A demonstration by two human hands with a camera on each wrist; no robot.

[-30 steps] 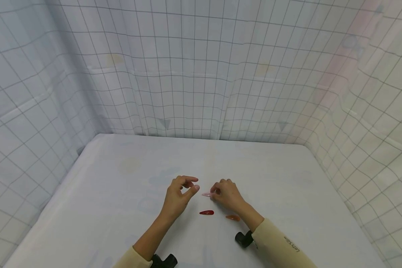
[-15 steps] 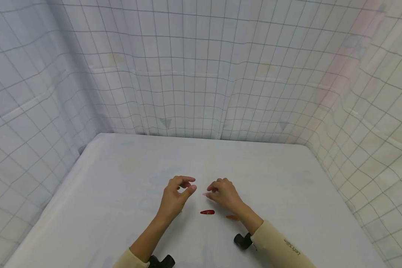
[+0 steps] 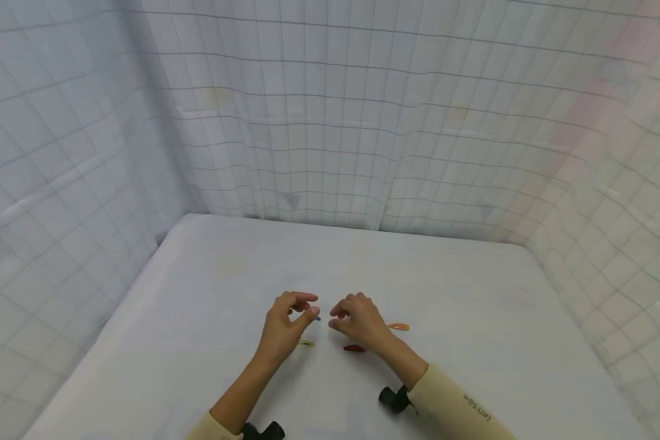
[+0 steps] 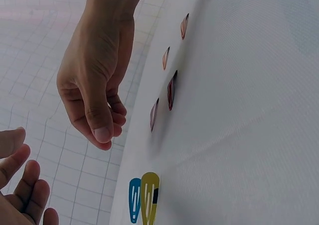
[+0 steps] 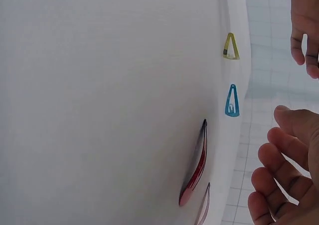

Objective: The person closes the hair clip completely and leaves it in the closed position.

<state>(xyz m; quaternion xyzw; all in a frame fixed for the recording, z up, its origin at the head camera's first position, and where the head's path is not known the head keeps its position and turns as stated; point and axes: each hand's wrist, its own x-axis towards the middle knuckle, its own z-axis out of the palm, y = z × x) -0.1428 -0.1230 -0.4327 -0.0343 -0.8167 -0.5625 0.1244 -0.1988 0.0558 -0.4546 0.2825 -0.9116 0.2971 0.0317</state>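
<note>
My left hand (image 3: 283,324) hovers over the table with thumb and forefinger apart and nothing between them. Near its fingertips lie a blue snap hair clip (image 5: 232,101) and a yellow-green one (image 5: 231,48). Facing it, my right hand (image 3: 360,321) is held above the table, fingers loosely bent and holding nothing. Beneath that hand are a red hair clip (image 3: 354,348) and a pink one (image 4: 154,115); the pink one is hidden in the head view. An orange clip (image 3: 398,326) lies to the right of the right hand, and another orange-brown clip (image 4: 184,27) shows in the left wrist view.
A white cloth covers the table (image 3: 445,287). White curtains with a grid pattern (image 3: 330,122) surround it at the back and both sides. Black wrist cameras (image 3: 394,399) sit under the cream sleeves (image 3: 456,403).
My right hand has left the pink clip and shifted left across the table. My left hand has also drawn left, bringing the blue and yellow-green clips into sight. The head view has turned slightly left.
</note>
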